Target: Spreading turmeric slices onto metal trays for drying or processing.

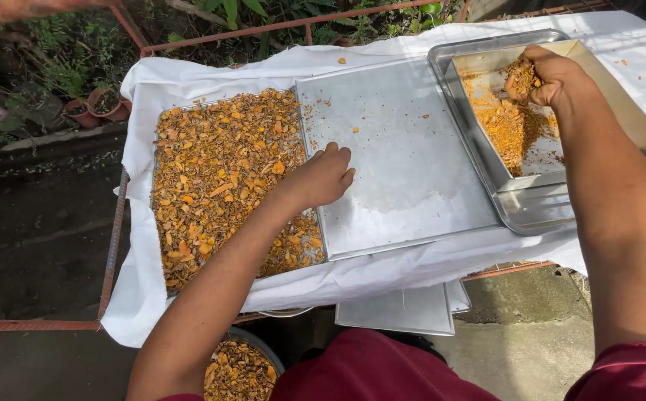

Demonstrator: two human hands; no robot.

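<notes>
Left hand (pixel 323 178) curled shut on tray edge (pixel 315 215); right hand (pixel 542 74) (arm outstretched) gripping orange flakes (pixel 505 126).

One head-worn camera looks steeply down from close above the worktop (pixel 382 263), facing forward past both outstretched arms; the ground shows beneath the elbows.

- A tray of dried pieces (pixel 219 178) lies left of an empty tray (pixel 404 156).
- A tilted tray (pixel 627 96) sits in another tray (pixel 538 208) at right.
- A bowl (pixel 240 371) sits below the table edge.
</notes>
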